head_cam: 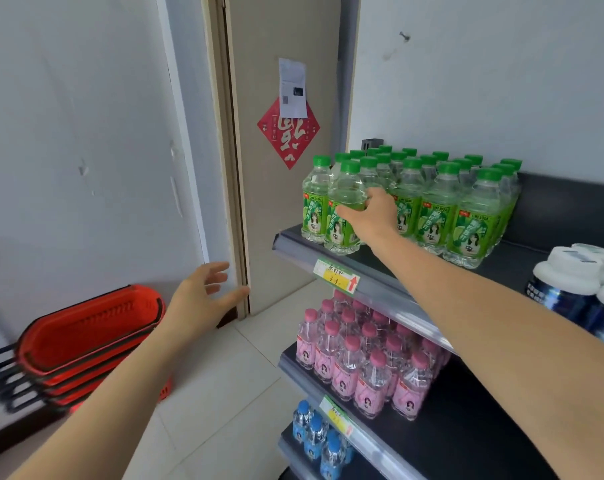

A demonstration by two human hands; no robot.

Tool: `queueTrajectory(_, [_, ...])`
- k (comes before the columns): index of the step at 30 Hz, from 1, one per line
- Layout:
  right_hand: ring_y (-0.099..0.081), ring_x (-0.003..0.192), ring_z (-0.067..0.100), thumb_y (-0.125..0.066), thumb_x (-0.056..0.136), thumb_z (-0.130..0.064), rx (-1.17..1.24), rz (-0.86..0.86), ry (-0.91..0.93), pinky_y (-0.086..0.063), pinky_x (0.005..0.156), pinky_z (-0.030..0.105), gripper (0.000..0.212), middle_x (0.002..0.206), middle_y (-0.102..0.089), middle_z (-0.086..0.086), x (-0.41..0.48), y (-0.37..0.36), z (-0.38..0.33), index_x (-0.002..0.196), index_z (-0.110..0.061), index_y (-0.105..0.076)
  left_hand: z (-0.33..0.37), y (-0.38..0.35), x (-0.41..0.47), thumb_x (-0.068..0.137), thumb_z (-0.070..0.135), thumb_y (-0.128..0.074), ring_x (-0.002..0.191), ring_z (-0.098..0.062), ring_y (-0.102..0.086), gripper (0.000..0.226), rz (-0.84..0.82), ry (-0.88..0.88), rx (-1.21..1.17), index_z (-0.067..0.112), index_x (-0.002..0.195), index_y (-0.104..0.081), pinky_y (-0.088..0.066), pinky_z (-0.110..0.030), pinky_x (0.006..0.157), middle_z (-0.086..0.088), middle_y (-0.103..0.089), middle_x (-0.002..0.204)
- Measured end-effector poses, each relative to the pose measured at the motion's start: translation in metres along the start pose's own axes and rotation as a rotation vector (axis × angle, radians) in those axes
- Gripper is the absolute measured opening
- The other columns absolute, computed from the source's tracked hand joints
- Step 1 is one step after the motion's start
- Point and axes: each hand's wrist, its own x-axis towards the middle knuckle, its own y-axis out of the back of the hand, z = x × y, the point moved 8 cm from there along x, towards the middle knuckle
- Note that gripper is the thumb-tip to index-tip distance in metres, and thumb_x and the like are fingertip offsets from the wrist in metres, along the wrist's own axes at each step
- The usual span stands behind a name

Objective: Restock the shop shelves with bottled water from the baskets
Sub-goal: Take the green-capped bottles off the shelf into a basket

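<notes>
Bottled water with green caps stands in tight rows at the left end of the top shelf, from the back wall to the front edge. Pink-capped bottles crowd the front left corner of the shelf below, with blue-capped bottles under those. A stack of red baskets sits on the floor at the left, well apart from the shelves.

1 green-capped bottle stands at the front left corner of the top shelf, its base right by the front edge and its sides touching its neighbours. The right hand holds it, thumb across the label and fingers curled round the far side. The left hand hangs spread and holds nothing, above the baskets.

The main risk is the edge. Let go before the base sits fully on the shelf, and the bottle likely tips forward to the floor, perhaps clipping the pink rows on the way. A sideways nudge could push the outermost bottle off the open left end. A hard shove backward may topple the packed rows like dominoes. The thin, smooth plastic could also slip under a loose hold, and the left hand looks too far away to catch anything.
</notes>
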Motion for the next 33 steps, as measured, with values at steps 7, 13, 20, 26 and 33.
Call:
queueTrajectory(7, [-0.058,0.106,0.025,-0.075,0.075,-0.035,0.004,-0.005,0.024,-0.052,0.088,0.042,0.069,0.125,-0.056,0.008,-0.001,0.005,0.002,0.131,-0.011,-0.041,0.013,-0.013,-0.006,0.081,0.035,-0.069,0.11,-0.011,-0.05,0.058,-0.029,-0.001,0.0,0.021,0.133,-0.045,-0.042,-0.028,0.092,0.002,-0.054,0.126])
queueTrajectory(13, [-0.053,0.112,0.025,-0.076,0.074,-0.035,-0.049,-0.046,0.048,-0.048,0.093,0.043,0.082,0.13,-0.048,0.009,-0.012,-0.001,0.008,0.14,-0.015,-0.032,-0.006,-0.015,-0.017,0.08,0.034,-0.071,0.115,-0.015,-0.05,0.06,-0.047,0.018,0.133,0.021,0.133,-0.046,-0.041,-0.029,0.094,0.0,-0.054,0.127])
queueTrajectory(20, [-0.046,0.119,0.023,-0.069,0.083,-0.032,-0.149,-0.035,0.08,-0.039,0.098,0.036,0.072,0.136,-0.039,0.011,-0.065,0.007,0.002,0.14,-0.011,-0.032,-0.062,0.0,-0.04,0.081,0.033,-0.07,0.118,-0.021,-0.051,0.059,-0.151,-0.02,0.326,0.017,0.133,-0.048,-0.04,-0.034,0.102,-0.006,-0.052,0.13])
queueTrajectory(26, [-0.05,0.115,0.023,-0.064,0.086,-0.027,-0.345,-0.156,0.217,-0.04,0.097,0.035,0.046,0.126,-0.05,0.01,-0.164,-0.04,-0.012,0.126,-0.011,-0.051,-0.189,0.02,-0.09,0.079,0.04,-0.069,0.118,-0.027,-0.049,0.059,-0.381,0.057,0.564,0.023,0.131,-0.049,-0.041,-0.046,0.1,-0.007,-0.048,0.132])
queueTrajectory(33, [-0.049,0.118,0.024,-0.067,0.085,-0.024,-0.388,-0.555,0.101,-0.035,0.094,0.027,0.05,0.128,-0.049,0.012,-0.288,-0.179,0.055,0.129,-0.008,-0.05,-0.326,0.047,-0.167,0.082,0.038,-0.066,0.121,-0.024,-0.047,0.053,-0.449,0.221,0.547,0.023,0.13,-0.049,-0.04,-0.044,0.101,-0.004,-0.049,0.131])
